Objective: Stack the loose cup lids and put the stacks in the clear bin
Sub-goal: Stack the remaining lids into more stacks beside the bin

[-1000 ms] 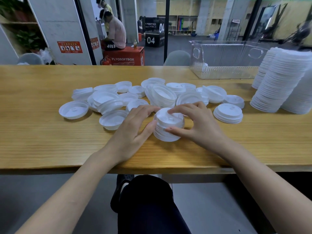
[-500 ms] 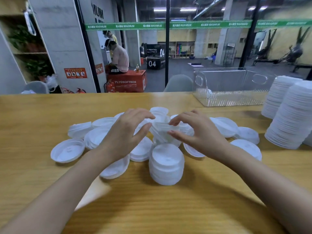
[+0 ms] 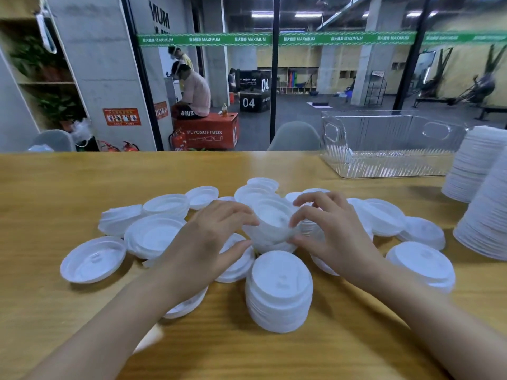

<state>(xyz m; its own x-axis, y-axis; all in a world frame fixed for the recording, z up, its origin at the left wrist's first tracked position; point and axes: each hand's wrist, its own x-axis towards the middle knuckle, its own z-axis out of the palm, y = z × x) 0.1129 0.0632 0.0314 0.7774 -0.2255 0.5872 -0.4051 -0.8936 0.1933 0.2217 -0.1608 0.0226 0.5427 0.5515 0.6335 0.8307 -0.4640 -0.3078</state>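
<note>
On the wooden bench (image 3: 55,187), nearest its left edge, a single white plastic cup lid (image 3: 93,259) lay hollow side up. Just beside it to the right sat a short pile of upturned white lids (image 3: 155,237), with more loose lids scattered behind it toward the middle of the bench.

The left hand (image 3: 208,242) reached in over these. Its grip was partly closed, forefinger and thumb curled against the left side of a small clump of nested white lids (image 3: 271,223). That clump sat at the middle of the bench, tilted, on top of other lids. In front of it, toward the near edge, stood a neat stack of dome-up white lids (image 3: 278,289), touched by neither hand.

The right hand (image 3: 332,234) mirrored the left, its grip also half closed, curled forefinger and thumb pinching the clump's right side, the other fingers raised above it. Right of that wrist lay a low stack of white lids (image 3: 419,266).

The clear ribbed plastic bin (image 3: 389,165) stood at the far edge toward the right corner, well apart from the hands. Tall columns of stacked white lids (image 3: 482,215) rose along the right edge.
</note>
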